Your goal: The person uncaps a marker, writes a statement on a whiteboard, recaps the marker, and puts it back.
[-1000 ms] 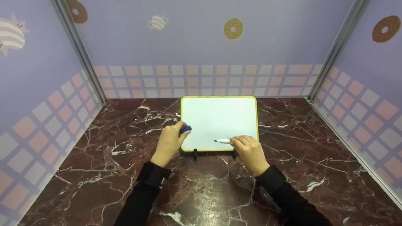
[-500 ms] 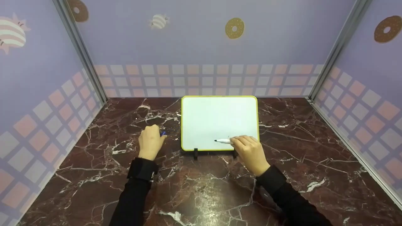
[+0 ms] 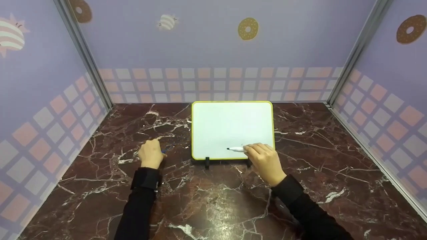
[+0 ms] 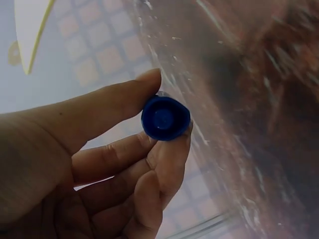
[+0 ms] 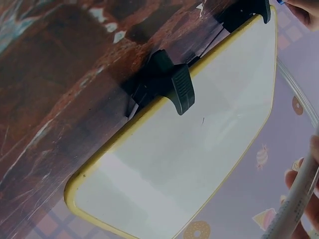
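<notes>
My left hand [image 3: 151,154] pinches a blue marker cap [image 4: 166,118] between thumb and fingers, to the left of the whiteboard. In the left wrist view the cap's hollow end faces the camera. My right hand [image 3: 266,162] holds an uncapped white marker [image 3: 237,149] by its barrel, its dark tip pointing left in front of the board's lower part. The whiteboard [image 3: 230,123] has a yellow frame and leans back. A short dark stroke [image 5: 203,120] shows on its surface in the right wrist view. Whether the tip touches the board cannot be told.
Black stand clips [image 5: 182,89] hold the board's lower edge. The tabletop [image 3: 213,200] is dark red marble pattern with white veins. Purple walls [image 3: 213,43] with pink and white squares enclose the back and both sides.
My left hand has moved left and toward me with the blue cap, away from the board's left edge. The right hand and the marker stay in about the same place.
</notes>
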A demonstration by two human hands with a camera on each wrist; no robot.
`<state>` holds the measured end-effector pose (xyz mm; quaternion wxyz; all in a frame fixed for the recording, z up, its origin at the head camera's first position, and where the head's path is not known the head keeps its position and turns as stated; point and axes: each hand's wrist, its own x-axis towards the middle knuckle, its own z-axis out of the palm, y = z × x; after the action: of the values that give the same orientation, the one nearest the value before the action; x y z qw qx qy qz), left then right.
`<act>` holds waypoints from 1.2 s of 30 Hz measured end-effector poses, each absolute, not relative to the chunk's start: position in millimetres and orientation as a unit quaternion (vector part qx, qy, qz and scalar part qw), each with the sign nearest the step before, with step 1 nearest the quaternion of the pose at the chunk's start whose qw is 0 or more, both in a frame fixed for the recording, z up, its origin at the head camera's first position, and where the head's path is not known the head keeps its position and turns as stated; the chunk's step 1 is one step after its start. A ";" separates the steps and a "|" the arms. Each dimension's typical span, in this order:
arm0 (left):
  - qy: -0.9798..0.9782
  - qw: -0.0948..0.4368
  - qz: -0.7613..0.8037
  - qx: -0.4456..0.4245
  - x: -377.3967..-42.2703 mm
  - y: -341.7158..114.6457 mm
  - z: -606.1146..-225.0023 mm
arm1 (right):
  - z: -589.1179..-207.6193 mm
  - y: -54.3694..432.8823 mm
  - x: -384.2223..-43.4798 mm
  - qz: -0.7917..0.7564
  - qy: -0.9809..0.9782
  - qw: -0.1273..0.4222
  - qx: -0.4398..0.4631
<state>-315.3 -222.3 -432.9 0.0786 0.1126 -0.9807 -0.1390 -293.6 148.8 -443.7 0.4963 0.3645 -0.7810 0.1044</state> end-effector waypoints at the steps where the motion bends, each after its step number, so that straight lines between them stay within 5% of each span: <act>1: -0.981 0.076 -0.139 0.113 -315.5 -223.2 -433.7 | -443.9 148.6 -293.7 0.104 -0.780 0.497 0.365; 24: -0.982 0.024 -0.138 0.124 -315.3 -228.8 -436.5 | -444.5 146.9 -293.3 0.101 -0.777 0.503 0.365; 36: -0.953 0.256 -0.162 -0.019 -287.4 -180.9 -379.6 | -446.1 145.8 -293.8 0.102 -0.777 0.498 0.372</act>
<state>-287.4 -180.9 -379.6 0.2564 -0.0194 -0.9527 -0.1618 -293.8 145.8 -446.1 0.4981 0.3719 -0.7766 0.1021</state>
